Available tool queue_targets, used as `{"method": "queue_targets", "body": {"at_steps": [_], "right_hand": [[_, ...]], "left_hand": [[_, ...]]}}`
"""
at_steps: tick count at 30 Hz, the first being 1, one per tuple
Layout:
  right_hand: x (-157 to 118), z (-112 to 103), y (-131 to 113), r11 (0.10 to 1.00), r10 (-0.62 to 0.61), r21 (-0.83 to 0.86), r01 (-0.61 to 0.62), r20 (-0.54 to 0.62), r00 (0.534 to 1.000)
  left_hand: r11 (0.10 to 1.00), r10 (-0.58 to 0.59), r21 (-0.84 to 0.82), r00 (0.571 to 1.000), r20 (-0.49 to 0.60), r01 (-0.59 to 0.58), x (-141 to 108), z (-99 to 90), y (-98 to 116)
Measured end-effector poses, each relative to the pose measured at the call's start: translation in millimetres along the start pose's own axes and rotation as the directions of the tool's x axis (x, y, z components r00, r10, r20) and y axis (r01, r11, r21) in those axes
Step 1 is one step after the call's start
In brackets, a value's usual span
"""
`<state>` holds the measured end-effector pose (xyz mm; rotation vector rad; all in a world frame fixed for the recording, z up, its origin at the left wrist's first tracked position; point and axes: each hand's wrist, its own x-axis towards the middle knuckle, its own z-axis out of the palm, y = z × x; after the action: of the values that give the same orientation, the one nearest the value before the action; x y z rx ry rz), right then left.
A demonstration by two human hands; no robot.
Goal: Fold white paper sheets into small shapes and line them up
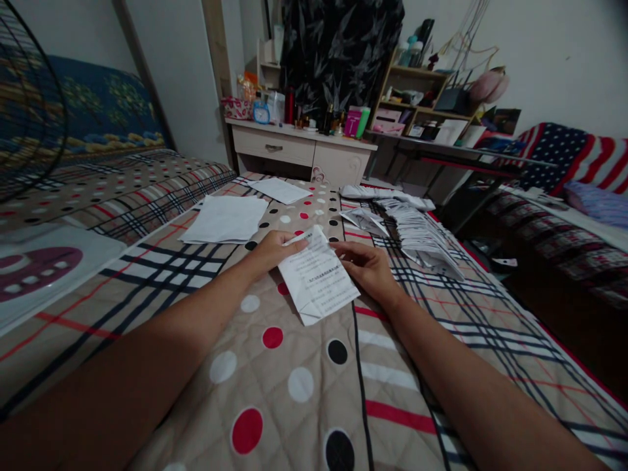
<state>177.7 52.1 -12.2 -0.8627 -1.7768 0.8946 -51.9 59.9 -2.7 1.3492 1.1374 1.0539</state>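
Note:
A folded sheet of printed paper (321, 278) is tilted above the dotted bedspread, its lines of text facing me. My left hand (277, 252) is closed on its upper left edge, thumb on top and the other fingers hidden behind. At the right edge, my right hand (367, 269) has its fingers curled against the paper; part of that grip is hidden. A stack of white paper (226, 219) lies beyond my left hand, with another white sheet (280, 190) behind it. To the right lies a row of folded papers (422, 235), overlapping, with a separate folded piece (366, 220) beside it.
The quilted bedspread (294, 425) covers the surface under my hands. A white bag with a purple print (44, 261) lies at the left, below a fan guard (59, 111). Beyond the bed stand a white dresser (275, 147) and a desk with shelves (417, 75).

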Motion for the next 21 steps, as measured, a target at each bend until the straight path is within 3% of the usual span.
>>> {"method": "queue_targets", "body": {"at_steps": [4, 8, 15, 21], "right_hand": [[-0.9, -0.4, -3.4, 0.983, -0.128, -0.131, 0.126, -0.004, 0.992], [-0.9, 0.1, -6.4, 0.960, -0.233, -0.148, 0.240, 0.062, 0.971], [-1.2, 1.8, -4.5, 0.936, -0.307, -0.154, 0.315, 0.074, 0.949], [-0.9, 0.7, -6.8, 0.910, -0.376, -0.191, 0.368, -0.007, 0.926]], "left_hand": [[0.999, 0.034, 0.033, 0.999, -0.041, -0.032, -0.9, -1.8, -0.2], [0.998, 0.056, 0.041, 0.997, -0.046, -0.054, -0.1, -2.6, -3.3], [0.996, 0.052, -0.061, 0.993, -0.106, -0.058, 2.0, -2.9, -5.5], [0.977, 0.052, -0.199, 0.992, -0.115, -0.074, 3.6, -4.0, -5.7]]}}
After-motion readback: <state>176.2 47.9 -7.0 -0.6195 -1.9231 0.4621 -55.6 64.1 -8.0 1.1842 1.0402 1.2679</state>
